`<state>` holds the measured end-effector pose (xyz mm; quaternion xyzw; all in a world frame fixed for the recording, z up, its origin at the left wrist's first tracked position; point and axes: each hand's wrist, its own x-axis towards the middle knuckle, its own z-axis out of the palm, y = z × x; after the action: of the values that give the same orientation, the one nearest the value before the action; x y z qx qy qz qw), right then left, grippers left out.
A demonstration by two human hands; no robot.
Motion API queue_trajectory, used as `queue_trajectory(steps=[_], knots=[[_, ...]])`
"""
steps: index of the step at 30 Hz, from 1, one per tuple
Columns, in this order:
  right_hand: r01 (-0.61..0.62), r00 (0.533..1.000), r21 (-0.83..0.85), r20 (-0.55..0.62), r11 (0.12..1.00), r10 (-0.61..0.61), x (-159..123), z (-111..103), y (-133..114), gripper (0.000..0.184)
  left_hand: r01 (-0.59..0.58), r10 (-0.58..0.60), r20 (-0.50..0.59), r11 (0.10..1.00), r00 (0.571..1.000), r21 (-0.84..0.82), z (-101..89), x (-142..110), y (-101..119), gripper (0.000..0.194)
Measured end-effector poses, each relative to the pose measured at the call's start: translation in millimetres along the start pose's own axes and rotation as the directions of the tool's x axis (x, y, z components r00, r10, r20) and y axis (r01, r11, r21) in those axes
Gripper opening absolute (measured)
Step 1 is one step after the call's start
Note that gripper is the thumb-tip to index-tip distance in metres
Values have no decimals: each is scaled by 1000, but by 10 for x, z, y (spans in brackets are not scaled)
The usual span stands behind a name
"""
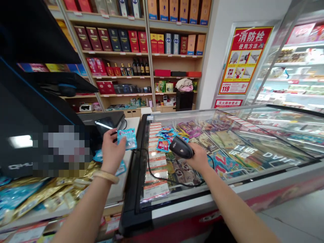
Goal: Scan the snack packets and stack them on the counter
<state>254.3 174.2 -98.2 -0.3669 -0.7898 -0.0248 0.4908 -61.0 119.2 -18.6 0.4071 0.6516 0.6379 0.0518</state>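
Observation:
My left hand (111, 152) is raised over the counter's edge, closed on a small light-blue packet (128, 137) held up flat. A pale bracelet sits on that wrist. My right hand (199, 157) grips a black barcode scanner (181, 147) above the freezer's glass lid, its head turned left toward the packet. The scanner's black cable (162, 177) loops down across the glass. Another blue packet (162, 145) lies on the lid just left of the scanner.
A glass-topped chest freezer (253, 184) full of wrapped ice creams fills the right. A dark till screen (30, 141) and gold and blue snack bags (37, 195) crowd the counter at left. Shelves of boxed bottles (131, 40) line the back wall; a red fire poster (244, 59) hangs beside them.

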Motion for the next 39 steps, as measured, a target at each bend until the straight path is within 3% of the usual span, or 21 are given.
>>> queue_trajectory(steps=[3, 6, 10, 14, 16, 18, 22, 25, 27, 29, 31, 33, 35, 39], knots=[[2, 1000, 0, -2, 1000, -2, -8, 2, 8, 26, -128, 131, 23, 898, 991, 420, -485, 242, -109, 35], [5, 1000, -18, -5, 1000, -5, -20, 12, 21, 26, -158, 91, 137, 756, 986, 635, -829, 343, -229, 32], [25, 1000, -44, -10, 999, -25, -33, 20, 38, 28, -179, -27, 242, 594, 970, 784, -1017, 291, -344, 41], [37, 999, -48, 1, 998, -37, -33, 8, 39, 23, -241, 49, 244, 429, 969, 870, -1035, 165, -394, 42], [41, 999, -34, -4, 999, -41, -30, 5, 35, 22, -240, 141, 198, 414, 970, 878, -1037, 117, -405, 37], [34, 999, -17, -17, 999, -34, -26, 7, 29, 22, -257, 267, 144, 462, 953, 849, -1043, 90, -398, 29], [3, 997, -6, -80, 1000, -3, -10, 6, 14, 23, -359, 480, 36, 601, 877, 714, -1003, 84, -261, 18], [-12, 990, 15, -143, 1000, 14, 15, -18, -1, 21, -465, 574, -7, 671, 819, 578, -818, 70, -30, 18], [-24, 984, 26, -177, 999, 28, 34, -39, -10, 18, -553, 634, -7, 679, 773, 483, -588, 24, 141, 20], [-31, 977, 27, -209, 999, 36, 50, -56, -16, 15, -641, 672, 61, 670, 738, 373, -281, -62, 276, 23], [-25, 972, 29, -234, 999, 31, 60, -60, -22, 14, -694, 663, 208, 673, 719, 257, 71, -182, 340, 27], [-19, 969, 36, -247, 999, 27, 66, -53, -27, 15, -696, 593, 400, 693, 699, 188, 425, -320, 330, 32], [-14, 969, 39, -246, 999, 23, 70, -40, -33, 17, -671, 475, 551, 706, 686, 226, 736, -457, 273, 36], [-11, 974, 43, -224, 999, 20, 74, -14, -37, 19, -610, 178, 669, 621, 722, 493, 1138, -670, 185, 42]])
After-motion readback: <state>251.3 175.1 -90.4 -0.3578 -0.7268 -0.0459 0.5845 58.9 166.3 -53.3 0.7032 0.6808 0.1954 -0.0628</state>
